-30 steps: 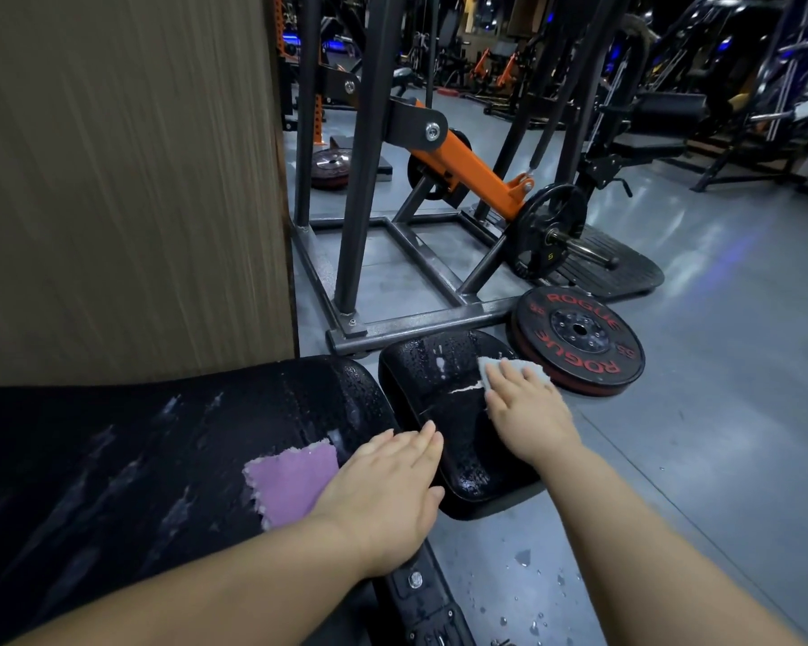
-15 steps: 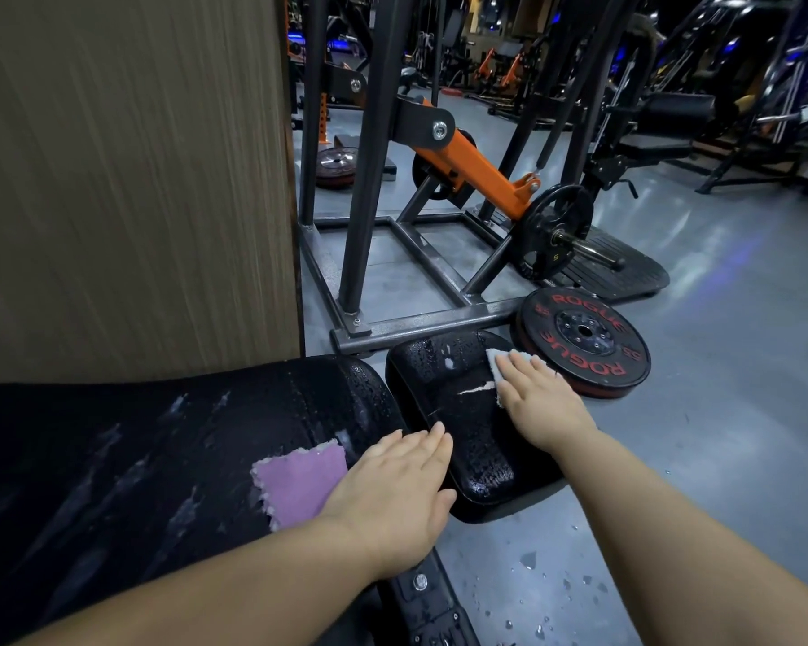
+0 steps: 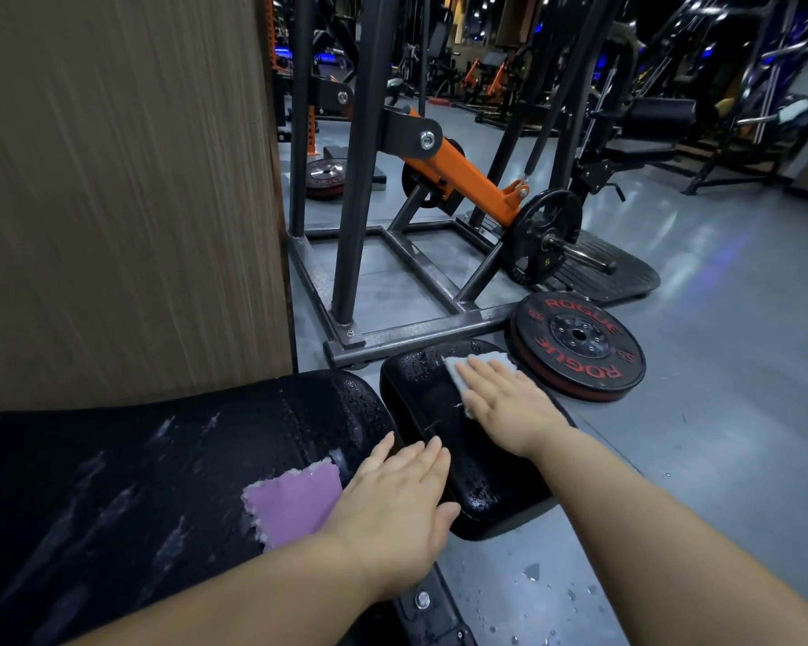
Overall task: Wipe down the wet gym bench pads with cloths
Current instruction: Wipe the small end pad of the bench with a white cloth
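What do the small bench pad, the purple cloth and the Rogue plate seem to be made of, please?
Small bench pad: glossy black vinyl or faux leather; water beads on it. Purple cloth: soft napped fabric, probably microfibre; its edge looks fluffy. Rogue plate: matte black rubber, likely, with a bolted metal hub.

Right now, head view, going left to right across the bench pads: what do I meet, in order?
In order: purple cloth → left hand → right hand → Rogue weight plate. The white cloth under the right hand is left out.
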Action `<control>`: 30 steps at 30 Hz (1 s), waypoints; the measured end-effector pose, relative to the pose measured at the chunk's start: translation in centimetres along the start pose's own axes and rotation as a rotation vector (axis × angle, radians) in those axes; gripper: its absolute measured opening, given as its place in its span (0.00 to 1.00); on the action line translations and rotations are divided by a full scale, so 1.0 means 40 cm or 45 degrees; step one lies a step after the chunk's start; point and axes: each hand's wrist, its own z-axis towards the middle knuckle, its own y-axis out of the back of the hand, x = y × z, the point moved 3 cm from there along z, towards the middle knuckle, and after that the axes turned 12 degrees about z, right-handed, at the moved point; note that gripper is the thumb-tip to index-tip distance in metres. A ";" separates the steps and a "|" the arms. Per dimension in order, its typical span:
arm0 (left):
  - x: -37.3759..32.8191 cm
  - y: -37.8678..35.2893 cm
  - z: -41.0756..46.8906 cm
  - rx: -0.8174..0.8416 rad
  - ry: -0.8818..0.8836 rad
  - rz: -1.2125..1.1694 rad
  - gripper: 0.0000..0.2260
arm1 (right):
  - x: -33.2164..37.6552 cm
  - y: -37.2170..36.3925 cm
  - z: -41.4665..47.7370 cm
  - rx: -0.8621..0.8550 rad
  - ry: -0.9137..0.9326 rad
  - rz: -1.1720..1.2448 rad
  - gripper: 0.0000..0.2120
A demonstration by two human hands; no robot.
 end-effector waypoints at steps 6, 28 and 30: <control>0.008 0.044 0.024 -0.058 0.015 0.080 0.33 | -0.039 0.008 0.026 -0.061 -0.162 -0.070 0.24; 0.010 -0.010 0.085 -0.087 -0.048 0.003 0.39 | -0.016 0.037 0.102 0.016 -0.220 0.106 0.23; 0.010 -0.012 0.086 -0.101 -0.057 -0.010 0.43 | 0.011 0.028 0.104 0.032 -0.175 0.075 0.23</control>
